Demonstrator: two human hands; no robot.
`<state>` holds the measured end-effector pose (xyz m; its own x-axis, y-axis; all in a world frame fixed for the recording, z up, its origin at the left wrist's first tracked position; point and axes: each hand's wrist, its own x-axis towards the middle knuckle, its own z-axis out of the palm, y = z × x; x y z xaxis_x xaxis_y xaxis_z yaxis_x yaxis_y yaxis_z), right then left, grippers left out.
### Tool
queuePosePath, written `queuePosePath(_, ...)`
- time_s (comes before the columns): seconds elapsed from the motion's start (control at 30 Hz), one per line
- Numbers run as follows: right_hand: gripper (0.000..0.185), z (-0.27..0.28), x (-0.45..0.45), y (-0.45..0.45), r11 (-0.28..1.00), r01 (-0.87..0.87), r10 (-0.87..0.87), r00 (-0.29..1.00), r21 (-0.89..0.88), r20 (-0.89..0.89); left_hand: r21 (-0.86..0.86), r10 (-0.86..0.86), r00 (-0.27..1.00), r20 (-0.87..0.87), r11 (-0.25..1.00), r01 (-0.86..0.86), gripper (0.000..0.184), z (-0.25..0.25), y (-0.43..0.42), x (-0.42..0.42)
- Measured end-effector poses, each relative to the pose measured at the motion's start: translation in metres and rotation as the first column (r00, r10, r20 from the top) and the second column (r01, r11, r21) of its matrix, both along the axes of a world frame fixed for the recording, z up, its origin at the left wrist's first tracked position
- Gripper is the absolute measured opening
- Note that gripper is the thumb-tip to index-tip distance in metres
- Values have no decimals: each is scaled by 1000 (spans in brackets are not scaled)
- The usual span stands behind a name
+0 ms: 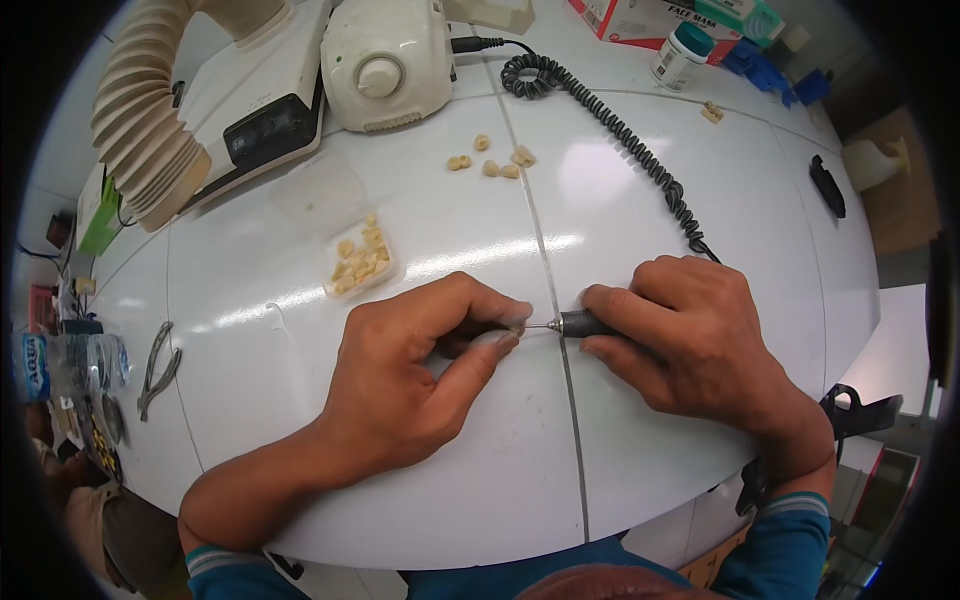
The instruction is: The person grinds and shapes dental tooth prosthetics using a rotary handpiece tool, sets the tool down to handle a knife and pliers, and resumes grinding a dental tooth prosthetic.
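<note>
My right hand (695,335) is closed around a black rotary handpiece (584,323), held level over the white tiled tabletop (480,500). Its thin metal bit (540,326) points left and meets the fingertips of my left hand (400,375). Thumb and index finger of that hand are pinched together at the bit's tip; whatever sits between them is hidden or too small to name. Beyond the left hand stands a clear plastic box (335,291) of small cream tooth-shaped pieces (360,262). Several similar loose pieces (490,169) lie farther back.
A cream control unit (385,70) with a dial stands at the back, near a coiled black cord (630,132). A ribbed hose (140,110) hangs at the back left. Pliers (157,372) lie at left; a white bottle (680,62) stands back right. Another person (100,530) is partly visible lower left.
</note>
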<state>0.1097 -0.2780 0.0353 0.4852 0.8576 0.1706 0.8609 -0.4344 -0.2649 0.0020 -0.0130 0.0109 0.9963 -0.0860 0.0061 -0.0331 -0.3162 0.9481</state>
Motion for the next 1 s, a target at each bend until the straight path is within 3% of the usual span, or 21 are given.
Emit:
queuePosePath(0.67, 22, 3, -2, -1, 1000, -2, 2, 1000, 3, 9, 40, 8, 1000, -8, 999, -8, 18, 5, -1, -1)
queuePosePath(0.87, 21, -1, 0, 0, 1000, -5, 5, 1000, 11, 1, 44, -27, 997, 73, 999, 24, 22, 2, 1, 1)
queuePosePath(1.0, 22, -2, 1, -1, 999, -25, 25, 1000, 20, 13, 68, -44, 999, 1, 997, 44, 25, 3, 3, 1)
